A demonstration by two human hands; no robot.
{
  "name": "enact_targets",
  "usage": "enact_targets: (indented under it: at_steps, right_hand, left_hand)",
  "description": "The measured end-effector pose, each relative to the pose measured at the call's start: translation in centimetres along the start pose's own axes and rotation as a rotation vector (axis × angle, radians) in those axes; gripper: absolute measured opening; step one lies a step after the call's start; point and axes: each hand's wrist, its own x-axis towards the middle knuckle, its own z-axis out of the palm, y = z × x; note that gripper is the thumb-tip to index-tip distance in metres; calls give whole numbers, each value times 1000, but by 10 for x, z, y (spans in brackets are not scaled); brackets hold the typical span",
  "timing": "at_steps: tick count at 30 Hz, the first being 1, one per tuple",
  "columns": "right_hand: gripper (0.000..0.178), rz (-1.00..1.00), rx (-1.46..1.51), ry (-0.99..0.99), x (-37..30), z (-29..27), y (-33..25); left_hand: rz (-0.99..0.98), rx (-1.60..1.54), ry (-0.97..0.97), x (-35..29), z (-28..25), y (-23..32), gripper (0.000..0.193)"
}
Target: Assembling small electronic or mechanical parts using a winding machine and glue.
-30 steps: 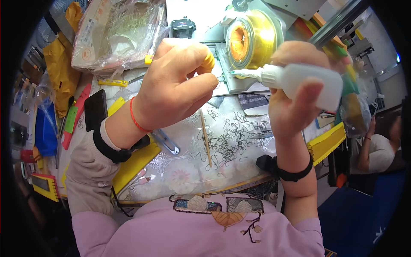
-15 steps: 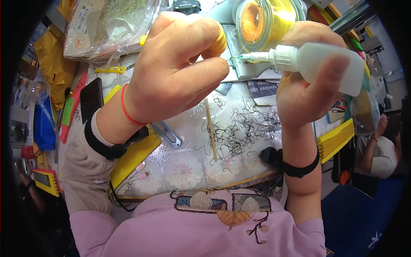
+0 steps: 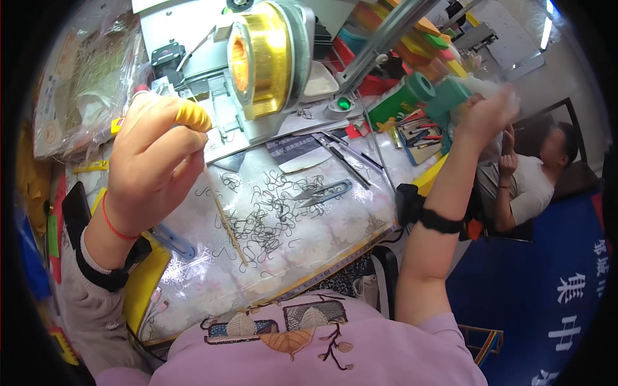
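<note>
My left hand [image 3: 154, 154] is raised over the left side of the table, fingers closed in a pinch. A yellow finger cot [image 3: 194, 116] covers one of its fingers; whatever it pinches is hidden or too small to make out. Far off to the right, my right hand [image 3: 486, 119] is smeared by motion beside a whitish translucent shape and a teal container [image 3: 449, 96]. I cannot tell whether the bottle is in it. Small dark hooks [image 3: 270, 212] lie scattered on the table between my arms, a thin wooden stick [image 3: 225, 215] along their left edge.
A spool of yellow line [image 3: 273, 58] stands on the machine at the back. Blue-handled snips [image 3: 331, 191] lie right of the hooks, near dark pens [image 3: 347, 164]. A green canister [image 3: 402, 103] stands back right. Another person [image 3: 531, 174] sits at the right. A phone [image 3: 76, 209] lies left.
My right hand has swung away to the right from in front of the spool, where it held a white squeeze bottle nozzle-first toward my left hand. The view has turned right; my left hand stays pinched.
</note>
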Motion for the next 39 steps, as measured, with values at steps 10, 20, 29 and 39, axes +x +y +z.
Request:
enact_targets:
  at_steps: [10, 20, 29, 39]
  right_hand:
    - [45, -379, -784, -332, -50, -27, -17]
    - [17, -235, -805, -1137, -164, -78, -35]
    - [11, 304, -109, -949, -160, -2, -51]
    - [15, -189, 287, -893, -184, 20, -115]
  left_hand:
    - [-29, -76, -64, 3, 6, -1, 19]
    - [15, -162, -127, -1, 11, 3, 21]
    - [-152, -158, -101, -6, 7, 4, 21]
    - [-302, -336, 76, -11, 9, 2, 17]
